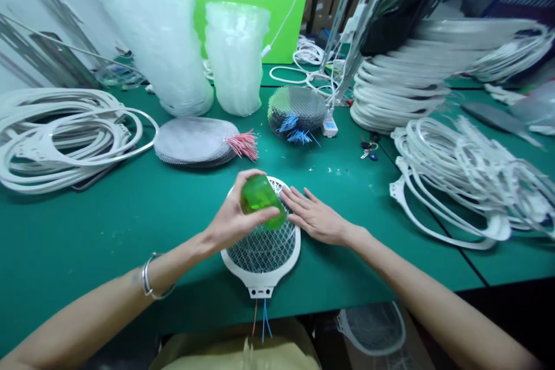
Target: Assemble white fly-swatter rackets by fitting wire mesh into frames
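just below the centre of the frame a white racket frame (pixel 281 270) filled with wire mesh lies flat on the green counter (pixel 108 219), its red and blue wires (pixel 262 319) hanging over the near edge. the left hand (pixel 229 222) is closed around a translucent green block (pixel 261 199), held over the mesh's upper part. the right hand (pixel 314 218) lies open and flat on the frame's upper right rim, just beside the block.

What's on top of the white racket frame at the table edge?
A metal mesh fills the white racket frame. The left hand holds a green translucent object over it; the right hand lies flat on its right side. The far rim under both hands is hidden.
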`<action>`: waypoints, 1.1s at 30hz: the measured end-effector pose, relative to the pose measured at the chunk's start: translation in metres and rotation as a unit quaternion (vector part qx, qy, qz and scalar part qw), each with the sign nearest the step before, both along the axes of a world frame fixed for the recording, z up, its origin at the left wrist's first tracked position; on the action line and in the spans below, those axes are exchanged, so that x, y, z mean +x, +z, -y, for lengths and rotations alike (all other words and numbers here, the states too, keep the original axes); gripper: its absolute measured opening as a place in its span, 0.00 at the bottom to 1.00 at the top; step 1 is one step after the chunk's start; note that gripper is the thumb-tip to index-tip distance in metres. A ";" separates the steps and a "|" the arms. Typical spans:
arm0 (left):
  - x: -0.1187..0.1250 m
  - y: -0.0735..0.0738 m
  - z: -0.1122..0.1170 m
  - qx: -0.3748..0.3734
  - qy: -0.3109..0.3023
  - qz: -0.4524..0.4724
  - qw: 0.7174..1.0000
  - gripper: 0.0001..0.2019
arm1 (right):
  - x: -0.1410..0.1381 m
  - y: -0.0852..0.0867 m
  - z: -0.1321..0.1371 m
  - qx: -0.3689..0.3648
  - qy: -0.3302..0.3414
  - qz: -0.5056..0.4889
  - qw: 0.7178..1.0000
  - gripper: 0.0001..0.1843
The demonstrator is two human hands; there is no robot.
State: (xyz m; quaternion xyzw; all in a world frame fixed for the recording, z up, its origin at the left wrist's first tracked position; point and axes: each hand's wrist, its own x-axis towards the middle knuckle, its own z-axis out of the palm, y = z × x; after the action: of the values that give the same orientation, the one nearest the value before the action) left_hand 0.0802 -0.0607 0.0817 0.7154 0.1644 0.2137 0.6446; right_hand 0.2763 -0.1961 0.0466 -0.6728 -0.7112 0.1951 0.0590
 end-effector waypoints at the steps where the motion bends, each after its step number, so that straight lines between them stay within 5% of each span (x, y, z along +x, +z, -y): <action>1: -0.003 -0.001 0.009 0.031 -0.045 0.004 0.998 0.29 | 0.004 -0.005 -0.002 -0.014 0.010 -0.004 1.000 0.32; 7: 0.010 -0.013 0.042 0.255 -0.185 0.069 0.946 0.29 | 0.006 -0.011 -0.001 -0.030 0.020 -0.014 0.999 0.33; 10: 0.015 -0.014 0.045 0.238 -0.205 0.017 0.949 0.28 | 0.005 -0.009 -0.001 -0.031 0.022 -0.017 0.999 0.36; 14: 0.002 -0.008 0.045 0.188 -0.151 0.056 0.969 0.30 | 0.004 -0.010 -0.002 -0.029 0.012 -0.016 0.999 0.36; 19: -0.023 -0.008 0.048 0.264 -0.218 -0.009 0.940 0.28 | 0.004 -0.016 -0.002 -0.018 0.002 -0.013 1.000 0.33; 24: -0.048 -0.012 0.059 0.270 -0.217 0.030 0.938 0.36 | 0.004 -0.020 -0.001 -0.011 -0.005 -0.018 1.000 0.34; 27: -0.057 -0.015 0.065 0.246 -0.243 -0.030 0.938 0.35 | 0.003 -0.020 -0.001 -0.009 -0.015 -0.020 1.000 0.33; 30: -0.062 -0.012 0.047 0.118 -0.116 -0.063 0.984 0.31 | 0.001 -0.019 0.000 -0.005 -0.036 -0.018 0.999 0.32; 33: -0.075 -0.011 -0.006 0.132 0.168 -0.053 0.975 0.36 | -0.005 -0.022 0.005 0.011 -0.076 -0.009 0.997 0.33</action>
State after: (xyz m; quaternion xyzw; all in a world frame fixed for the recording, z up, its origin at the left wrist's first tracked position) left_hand 0.0051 -0.0550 0.0704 0.7663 0.2870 0.3006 0.4899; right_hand 0.2711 -0.2014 0.0250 -0.7224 -0.6594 0.1885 0.0877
